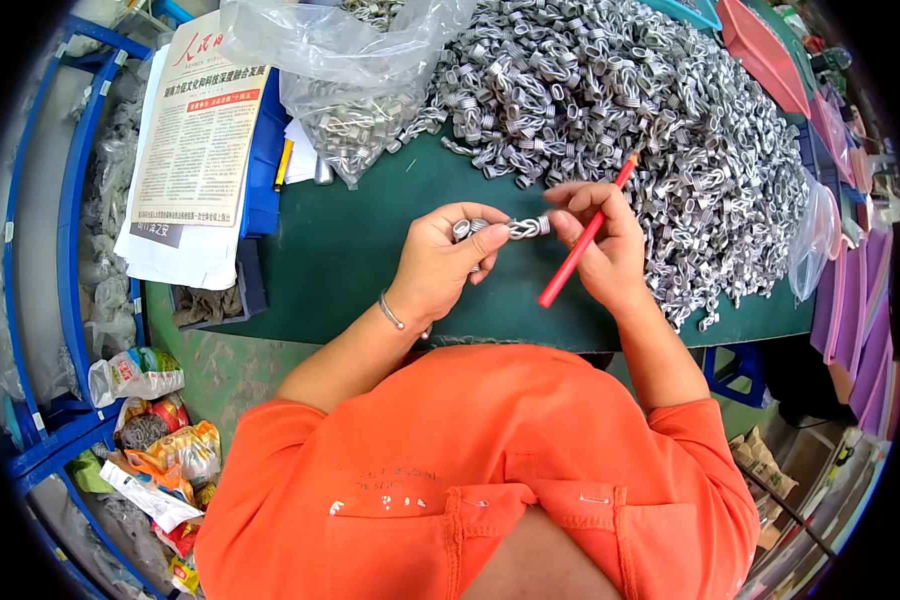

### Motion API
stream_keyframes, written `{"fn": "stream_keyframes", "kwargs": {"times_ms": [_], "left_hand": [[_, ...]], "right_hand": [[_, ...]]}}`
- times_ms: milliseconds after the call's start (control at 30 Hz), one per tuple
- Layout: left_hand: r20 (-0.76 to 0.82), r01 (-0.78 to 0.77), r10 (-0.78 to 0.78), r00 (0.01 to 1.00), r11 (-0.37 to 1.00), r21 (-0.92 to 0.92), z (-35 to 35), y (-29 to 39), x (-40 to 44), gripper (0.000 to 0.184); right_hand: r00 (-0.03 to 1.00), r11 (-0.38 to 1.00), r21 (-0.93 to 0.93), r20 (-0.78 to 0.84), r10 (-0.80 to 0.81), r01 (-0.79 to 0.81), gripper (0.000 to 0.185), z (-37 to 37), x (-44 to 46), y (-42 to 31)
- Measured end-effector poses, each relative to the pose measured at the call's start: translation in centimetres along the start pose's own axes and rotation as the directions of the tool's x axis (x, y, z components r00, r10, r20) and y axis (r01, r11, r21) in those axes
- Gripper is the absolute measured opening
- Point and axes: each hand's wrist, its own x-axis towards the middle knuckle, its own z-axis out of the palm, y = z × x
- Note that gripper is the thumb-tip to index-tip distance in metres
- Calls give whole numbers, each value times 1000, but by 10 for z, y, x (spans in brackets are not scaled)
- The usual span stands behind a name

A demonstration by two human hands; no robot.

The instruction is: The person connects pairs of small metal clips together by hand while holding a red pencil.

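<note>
My left hand [450,254] is closed around several small silver metal pieces, each with a twisted loop and a coiled ring end. One such metal piece [526,229] sticks out past the thumb toward the right. A slim red pen-like stick [573,261] with an orange-tinted end lies across my right hand [607,241], gripped at the thumb. That hand's fingers are slightly blurred, close to the coiled end of the protruding piece; whether they touch it I cannot tell. Beyond both hands spreads a large heap of similar metal pieces [610,100].
Under the heap is a green tabletop [370,240]. A clear plastic bag [355,110] with more pieces sits at back left, beside a newspaper [200,130] and a yellow cutter-like object [284,164]. Pink trays [765,55] stand at back right. Blue shelving [70,210] flanks the left.
</note>
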Motion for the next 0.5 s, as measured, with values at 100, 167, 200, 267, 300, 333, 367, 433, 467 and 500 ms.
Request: {"fn": "stream_keyframes", "kwargs": {"times_ms": [100, 167, 200, 267, 300, 333, 367, 433, 467, 500], "left_hand": [[-26, -142, 166, 986, 908, 393, 9, 7, -7, 18], [49, -320, 339, 940, 819, 476, 12, 7, -7, 19], [138, -483, 494, 858, 689, 540, 13, 7, -7, 21], [187, -511, 501, 845, 651, 561, 13, 10, -8, 22], [240, -540, 505, 829, 612, 578, 13, 11, -8, 23], [239, -539, 505, 830, 612, 578, 14, 11, -9, 23], [210, -515, 492, 845, 644, 565, 15, 11, -9, 22], [184, -490, 474, 861, 677, 550, 15, 11, -10, 21], [84, -309, 299, 951, 884, 350, 13, 10, -10, 20], [34, -91, 88, 996, 990, 110, 12, 9, -11, 19]], "right_hand": [[989, 962, 237, 100, 112, -133, 16, -2, -5, 0], [986, 934, 332, 146, 85, -130, 17, -3, -7, 9], [990, 917, 396, 140, -4, -53, 19, -2, -8, 16], [989, 872, 489, 121, -90, 20, 25, 0, -10, 21], [989, 871, 491, 122, -89, 17, 25, 1, -11, 20], [989, 901, 425, 77, -127, 83, 26, 3, -12, 18], [985, 924, 355, 33, -169, 146, 27, 4, -13, 16], [970, 942, 237, -9, -244, 239, 32, 5, -16, 12], [945, 934, 148, -39, -324, 326, 34, 6, -17, 7], [913, 912, 55, -62, -403, 407, 36, 7, -18, 4]]}}
